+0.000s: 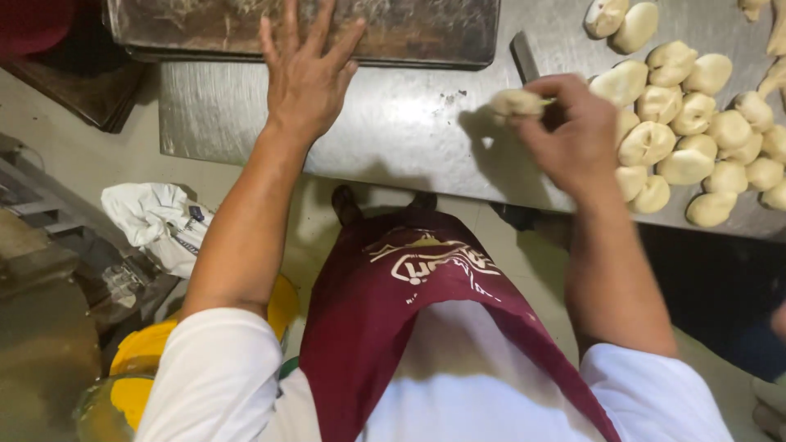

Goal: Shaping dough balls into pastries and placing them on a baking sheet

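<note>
Centrally, left hand [304, 75] open, flat on baking tray [409, 33] cut off at top, right hand [573, 135] pinching dough piece [516, 103], dough balls [688, 123] right, partly cropped.

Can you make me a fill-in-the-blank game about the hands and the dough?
1. The right hand holds one piece of ____ above the table.
2. The left hand lies flat, fingers spread, at the edge of a metal ____.
3. The heap of dough balls lies on the person's ____ side.
4. The apron is dark ____.

Missing words: dough; tray; right; red
</note>
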